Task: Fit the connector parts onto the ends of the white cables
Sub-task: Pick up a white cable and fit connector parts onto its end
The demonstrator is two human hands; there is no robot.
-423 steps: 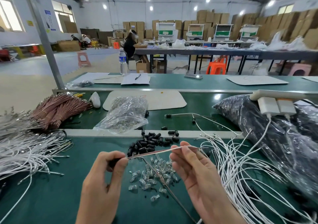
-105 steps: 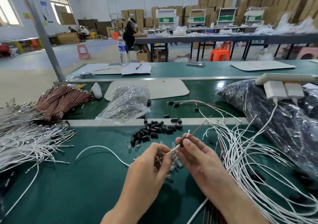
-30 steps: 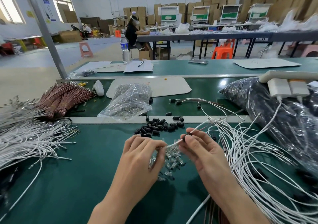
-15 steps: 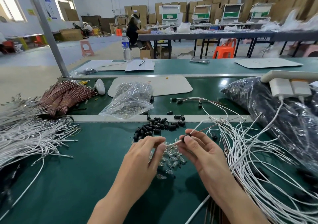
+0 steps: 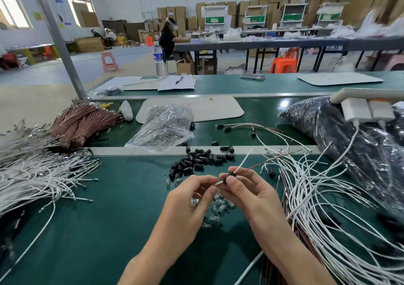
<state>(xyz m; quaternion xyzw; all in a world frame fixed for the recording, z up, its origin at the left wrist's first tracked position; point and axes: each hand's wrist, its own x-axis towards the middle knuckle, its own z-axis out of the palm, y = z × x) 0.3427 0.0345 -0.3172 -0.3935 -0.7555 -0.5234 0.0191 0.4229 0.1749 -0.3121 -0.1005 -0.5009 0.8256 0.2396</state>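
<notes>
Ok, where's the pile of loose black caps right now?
In the head view the black caps lie on the green mat, just beyond the hands, in front of the clear plastic bag and left of the white cables.

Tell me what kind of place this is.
Most likely a small factory or assembly workshop. Long green workbenches run in rows, loose white cables and small black caps lie in piles, and cardboard boxes are stacked along the back wall.
</notes>
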